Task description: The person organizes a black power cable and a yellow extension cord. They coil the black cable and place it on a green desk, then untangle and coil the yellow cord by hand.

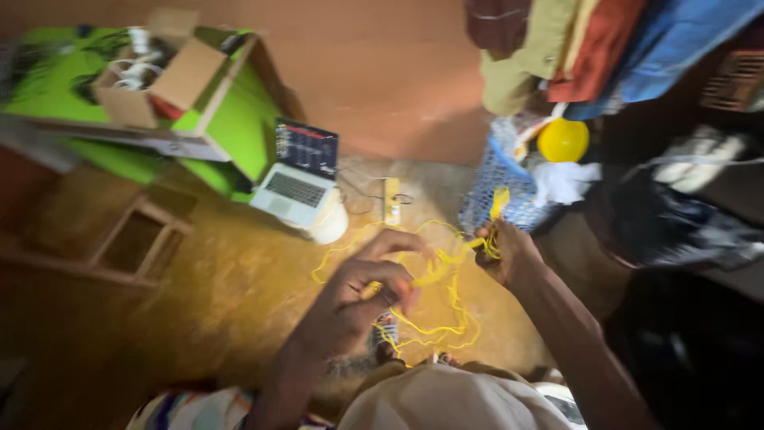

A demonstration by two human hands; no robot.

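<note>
Both hands, left hand (370, 291) and right hand (503, 251), pinched a thin yellow string (446, 310) at mid-frame, seemingly light, limp and tangle-prone.

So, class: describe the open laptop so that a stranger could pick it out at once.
Start at the bright green surface at upper left, which bears a cardboard box. Just below its right edge stands the laptop, propped on something white. It alone has a silver keyboard and a dark lit screen.
</note>
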